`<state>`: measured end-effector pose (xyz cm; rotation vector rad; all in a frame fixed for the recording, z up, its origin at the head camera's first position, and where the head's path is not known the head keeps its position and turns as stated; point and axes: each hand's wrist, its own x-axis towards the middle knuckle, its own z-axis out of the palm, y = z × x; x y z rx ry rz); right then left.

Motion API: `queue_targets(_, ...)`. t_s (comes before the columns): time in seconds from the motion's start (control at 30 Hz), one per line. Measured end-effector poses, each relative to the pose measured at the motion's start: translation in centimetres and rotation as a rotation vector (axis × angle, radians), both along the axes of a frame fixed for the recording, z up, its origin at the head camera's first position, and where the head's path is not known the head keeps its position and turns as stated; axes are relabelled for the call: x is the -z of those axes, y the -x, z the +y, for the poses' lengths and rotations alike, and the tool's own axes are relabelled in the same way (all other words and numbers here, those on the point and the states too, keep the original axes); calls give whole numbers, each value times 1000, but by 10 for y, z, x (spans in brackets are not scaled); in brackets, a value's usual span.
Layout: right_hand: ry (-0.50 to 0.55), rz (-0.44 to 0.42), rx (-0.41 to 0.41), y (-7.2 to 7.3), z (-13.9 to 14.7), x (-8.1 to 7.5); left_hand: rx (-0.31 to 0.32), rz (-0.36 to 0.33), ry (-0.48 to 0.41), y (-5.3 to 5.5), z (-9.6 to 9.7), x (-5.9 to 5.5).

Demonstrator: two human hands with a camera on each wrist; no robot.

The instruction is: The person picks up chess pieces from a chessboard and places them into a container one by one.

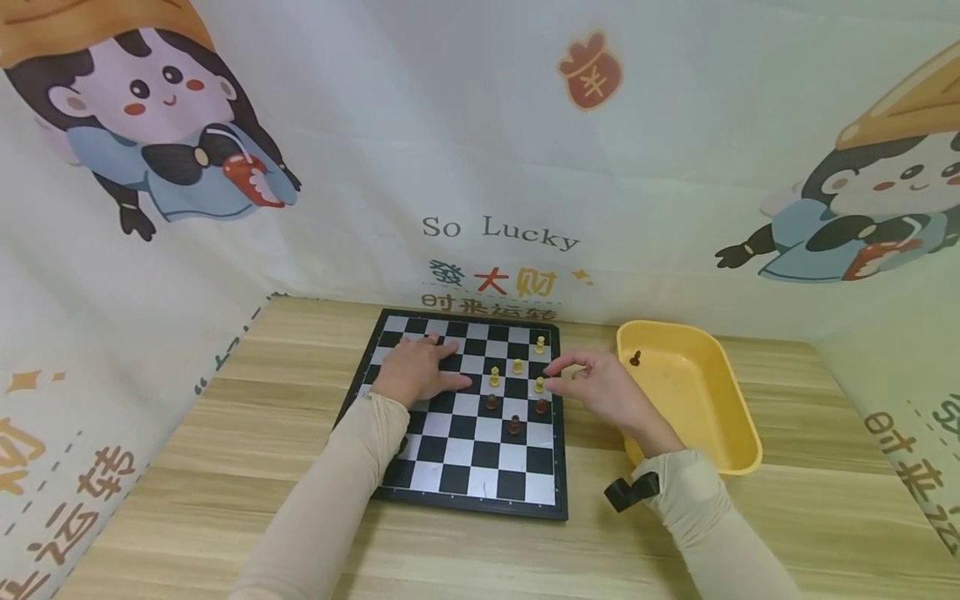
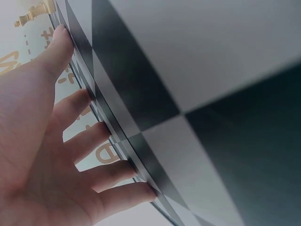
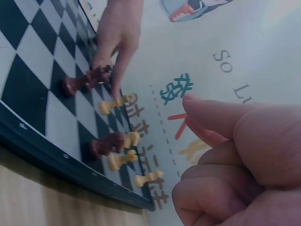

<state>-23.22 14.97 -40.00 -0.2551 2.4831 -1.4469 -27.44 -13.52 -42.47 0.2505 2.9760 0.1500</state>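
Note:
My left hand (image 1: 420,371) rests on the chessboard (image 1: 426,477) with its fingers spread, and the left wrist view shows the fingertips touching the squares. Over the board's right edge is my right hand (image 1: 596,385), thumb and forefinger held apart and the other fingers curled in. Nothing shows between its fingertips in the right wrist view. Closest to them stands a cream chess piece (image 1: 540,384), with a dark red chess piece (image 1: 542,406) just nearer me. Several more cream and dark red pieces stand on the board, among them a cream piece (image 1: 494,376) and a dark red piece (image 1: 514,425).
Right of the board is a yellow plastic bin (image 1: 738,412) with a dark chess piece (image 1: 635,358) lying in it. Board and bin share a wooden table (image 1: 247,433). A printed white cloth (image 1: 420,133) hangs behind and along the sides.

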Motion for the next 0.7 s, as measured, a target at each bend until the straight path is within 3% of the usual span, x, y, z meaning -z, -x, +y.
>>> queue_targets(0.7,19,-6,37,-5,-8,34,-4,-6,-7,-2,3,-3)
